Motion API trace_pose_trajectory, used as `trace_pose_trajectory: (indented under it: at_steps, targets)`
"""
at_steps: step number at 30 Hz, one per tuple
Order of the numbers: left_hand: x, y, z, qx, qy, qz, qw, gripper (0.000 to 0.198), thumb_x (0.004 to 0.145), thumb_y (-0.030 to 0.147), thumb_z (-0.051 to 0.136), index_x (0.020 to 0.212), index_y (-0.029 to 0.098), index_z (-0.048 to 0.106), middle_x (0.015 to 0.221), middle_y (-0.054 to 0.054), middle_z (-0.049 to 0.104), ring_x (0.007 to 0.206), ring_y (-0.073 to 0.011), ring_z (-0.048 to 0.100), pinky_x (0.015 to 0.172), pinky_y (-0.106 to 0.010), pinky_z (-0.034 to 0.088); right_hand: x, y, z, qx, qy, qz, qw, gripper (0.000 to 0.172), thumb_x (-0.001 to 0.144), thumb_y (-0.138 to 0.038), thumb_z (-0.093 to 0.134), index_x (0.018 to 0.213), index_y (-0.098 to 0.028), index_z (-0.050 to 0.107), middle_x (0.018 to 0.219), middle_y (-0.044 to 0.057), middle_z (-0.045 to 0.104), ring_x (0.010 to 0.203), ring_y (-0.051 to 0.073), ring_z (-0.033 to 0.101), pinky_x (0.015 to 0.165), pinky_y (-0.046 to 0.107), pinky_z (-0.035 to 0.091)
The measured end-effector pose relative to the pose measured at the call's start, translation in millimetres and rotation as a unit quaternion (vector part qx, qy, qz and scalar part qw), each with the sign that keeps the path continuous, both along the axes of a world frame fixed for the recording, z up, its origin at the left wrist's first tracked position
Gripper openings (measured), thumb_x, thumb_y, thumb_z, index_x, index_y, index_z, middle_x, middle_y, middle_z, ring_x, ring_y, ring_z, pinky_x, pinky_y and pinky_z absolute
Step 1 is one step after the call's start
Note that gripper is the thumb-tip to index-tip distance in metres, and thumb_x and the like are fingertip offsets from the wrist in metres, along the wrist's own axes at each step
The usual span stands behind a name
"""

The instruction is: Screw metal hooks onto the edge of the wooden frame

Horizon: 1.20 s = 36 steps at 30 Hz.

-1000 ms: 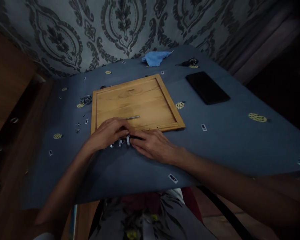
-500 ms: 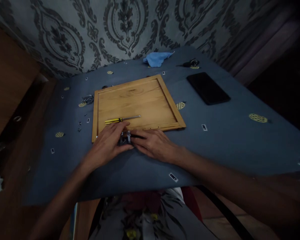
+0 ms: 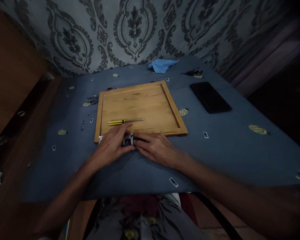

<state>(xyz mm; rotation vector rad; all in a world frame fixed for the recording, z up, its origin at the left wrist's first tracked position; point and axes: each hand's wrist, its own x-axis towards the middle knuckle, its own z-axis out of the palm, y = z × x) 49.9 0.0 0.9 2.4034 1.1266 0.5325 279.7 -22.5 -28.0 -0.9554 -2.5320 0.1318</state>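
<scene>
A framed wooden panel (image 3: 137, 104) lies flat on the cloth-covered table, with a yellow-and-black screwdriver (image 3: 117, 122) resting on it. At the panel's near edge, a small silver-and-dark metal fitting (image 3: 131, 140) shows between my fingers; its exact kind is hard to make out. My left hand (image 3: 110, 143) curves over the near edge, fingers on the panel side and thumb at the front of the fitting. From the right, my right hand (image 3: 158, 148) grips the fitting with bent fingertips. A bit of bright metal (image 3: 100, 138) pokes out beside my left hand.
Several screws (image 3: 82, 126) and a metal piece (image 3: 92, 99) lie left of the panel. At the right is a black phone-like slab (image 3: 210, 97). A blue cloth (image 3: 162, 65) and a dark tool-like object (image 3: 193, 72) sit toward the patterned wall.
The view has tilted a little, so most of the table appears slightly lower and further right. Both hands stay at the fitting, with barely any shift of the fingers.
</scene>
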Motion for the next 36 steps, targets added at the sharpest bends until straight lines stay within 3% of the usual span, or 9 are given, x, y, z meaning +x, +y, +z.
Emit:
trace_pose_trajectory:
  at_steps: [12,28,33,36]
  targets:
    - [4.7,-1.0,2.3,-0.049,-0.015,0.033,0.998,0.067,0.082,0.029,0.086,0.138,0.024,0.049,0.117,-0.007,0.072,0.114,-0.0295,0.069,0.097,-0.044,0.055,0.9,-0.4,-1.1,0.033,0.004,0.008,0.999,0.022,0.102,-0.02,0.054,0.109,-0.017,0.075,0.13,0.011,0.074,0.092,0.022,0.078,0.073,0.034,0.061]
    - [6.6,-1.2,5.1,-0.06,-0.012,0.034,0.998,0.065,0.081,0.025,0.086,0.135,0.024,0.049,0.116,-0.007,0.073,0.117,-0.0304,0.068,0.099,-0.045,0.054,1.9,0.3,-7.5,0.018,0.05,0.009,0.999,0.028,0.105,-0.022,0.05,0.117,-0.018,0.075,0.133,0.014,0.073,0.108,0.024,0.077,0.082,0.038,0.066]
    - [7.9,-2.0,5.6,-0.063,-0.008,0.041,0.997,0.068,0.079,0.024,0.088,0.135,0.023,0.049,0.115,-0.007,0.072,0.113,-0.0298,0.07,0.098,-0.044,0.055,6.5,6.6,-6.1,0.012,0.13,-0.048,0.99,0.026,0.104,-0.023,0.051,0.115,-0.02,0.075,0.119,0.011,0.077,0.105,0.02,0.077,0.088,0.033,0.064]
    - [9.1,-2.7,5.3,-0.066,0.002,0.046,0.997,0.07,0.078,0.024,0.089,0.134,0.021,0.048,0.117,-0.009,0.072,0.112,-0.0307,0.07,0.097,-0.043,0.054,10.4,18.2,0.4,0.016,0.106,-0.111,0.988,0.026,0.101,-0.021,0.053,0.113,-0.02,0.076,0.114,0.011,0.076,0.089,0.02,0.077,0.074,0.031,0.062]
